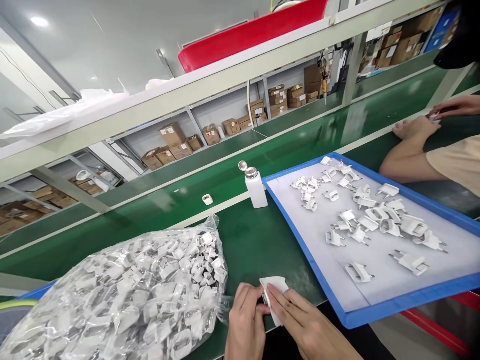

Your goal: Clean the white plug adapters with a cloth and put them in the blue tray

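Left hand (245, 320) and right hand (311, 322), fingers closed about a white cloth (276, 283).
We record a small piece (265, 299), mostly hidden, pinched in the left fingertips at the cloth's edge; the right fingertips press the cloth to it. Left of the hands we list a clear bag (112, 280) of white plugs; right, a blue-rimmed tray (375, 313) of loose plugs (411, 262); beyond, a white bottle (257, 191), cap raised; farthest, cardboard boxes (171, 135) on shelves.
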`<state>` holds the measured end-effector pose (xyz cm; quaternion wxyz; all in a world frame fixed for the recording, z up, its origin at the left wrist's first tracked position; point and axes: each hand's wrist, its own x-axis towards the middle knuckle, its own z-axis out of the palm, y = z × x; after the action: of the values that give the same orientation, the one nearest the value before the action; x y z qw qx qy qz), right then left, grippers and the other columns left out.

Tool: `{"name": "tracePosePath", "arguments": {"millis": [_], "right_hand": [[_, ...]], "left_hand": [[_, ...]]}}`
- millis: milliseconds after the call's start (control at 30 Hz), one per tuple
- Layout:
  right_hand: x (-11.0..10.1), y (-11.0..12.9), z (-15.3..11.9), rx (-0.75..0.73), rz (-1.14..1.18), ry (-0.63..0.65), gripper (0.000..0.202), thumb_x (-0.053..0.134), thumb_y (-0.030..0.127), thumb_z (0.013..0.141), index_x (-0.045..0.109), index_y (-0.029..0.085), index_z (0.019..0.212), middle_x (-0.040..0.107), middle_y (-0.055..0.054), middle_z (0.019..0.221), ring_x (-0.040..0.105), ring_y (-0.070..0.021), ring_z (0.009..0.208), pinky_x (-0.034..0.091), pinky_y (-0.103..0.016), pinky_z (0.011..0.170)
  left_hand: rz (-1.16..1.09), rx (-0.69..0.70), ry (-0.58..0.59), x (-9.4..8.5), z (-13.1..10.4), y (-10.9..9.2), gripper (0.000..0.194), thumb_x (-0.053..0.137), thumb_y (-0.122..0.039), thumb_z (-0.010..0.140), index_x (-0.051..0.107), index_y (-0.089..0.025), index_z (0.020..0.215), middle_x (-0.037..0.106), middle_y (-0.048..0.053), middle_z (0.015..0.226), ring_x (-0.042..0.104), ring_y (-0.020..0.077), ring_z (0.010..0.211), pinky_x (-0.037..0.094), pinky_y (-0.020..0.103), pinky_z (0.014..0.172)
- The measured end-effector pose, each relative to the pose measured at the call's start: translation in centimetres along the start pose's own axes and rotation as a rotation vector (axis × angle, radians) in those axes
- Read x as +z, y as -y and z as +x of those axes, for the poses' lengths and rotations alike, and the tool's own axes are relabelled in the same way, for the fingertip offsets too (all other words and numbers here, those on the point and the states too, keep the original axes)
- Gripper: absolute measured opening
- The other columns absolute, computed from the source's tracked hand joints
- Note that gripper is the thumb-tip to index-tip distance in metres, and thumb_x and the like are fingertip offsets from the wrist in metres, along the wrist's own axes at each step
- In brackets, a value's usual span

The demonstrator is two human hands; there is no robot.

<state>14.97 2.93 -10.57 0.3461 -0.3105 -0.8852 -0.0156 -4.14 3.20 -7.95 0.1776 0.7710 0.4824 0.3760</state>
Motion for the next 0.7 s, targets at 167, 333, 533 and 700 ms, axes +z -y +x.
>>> {"name": "tracePosePath", "arguments": {"millis": [167, 333, 533, 700], "right_hand": [[0.2, 0.2, -1.6, -0.089, -0.093, 0.025, 0.068, 0.044, 0.004, 0.094, 0.023, -0.007, 0.158, 0.056, -0.025, 0.143, 0.066, -0.0328, 0.12, 0.06, -0.038, 0.094], [0.1, -0.2, -0.1, 0.088, 0.206, 0.018, 0.07, 0.034, -0.009, 0.088, 0.037, 0.006, 0.156, 0.061, -0.017, 0.143, 0.063, -0.025, 0.121, 0.055, -0.036, 0.102], [0.0, -0.4, 2.5, 0.241, 0.362, 0.017, 0.049, 0.037, -0.004, 0.093, 0.06, 0.014, 0.133, 0.073, -0.009, 0.113, 0.065, -0.0184, 0.092, 0.06, -0.028, 0.079], [0.1, 0.5, 0.5, 0.14, 0.206, -0.049, 0.068, 0.032, -0.01, 0.088, 0.042, 0.006, 0.153, 0.064, -0.017, 0.138, 0.065, -0.0243, 0.114, 0.058, -0.035, 0.095]], "left_hand": [[-0.012, -0.016, 0.022, -0.1, -0.3, 0.6, 0.04, 0.043, 0.004, 0.091, 0.067, -0.019, 0.112, 0.064, 0.006, 0.091, 0.065, 0.019, 0.086, 0.059, 0.025, 0.07], [-0.047, -0.027, 0.019, -0.3, 0.2, -0.1, 0.04, 0.044, 0.004, 0.087, 0.07, -0.019, 0.107, 0.064, 0.006, 0.087, 0.065, 0.0192, 0.083, 0.06, 0.024, 0.067], [-0.021, -0.009, -0.059, -0.1, 0.5, -0.7, 0.043, 0.043, 0.006, 0.081, 0.072, -0.019, 0.101, 0.067, 0.005, 0.082, 0.067, 0.0192, 0.077, 0.059, 0.023, 0.062], [0.037, -0.033, -0.034, -0.1, 0.2, -0.5, 0.043, 0.044, 0.005, 0.083, 0.072, -0.02, 0.104, 0.069, 0.006, 0.085, 0.07, 0.0204, 0.081, 0.061, 0.027, 0.068]]}}
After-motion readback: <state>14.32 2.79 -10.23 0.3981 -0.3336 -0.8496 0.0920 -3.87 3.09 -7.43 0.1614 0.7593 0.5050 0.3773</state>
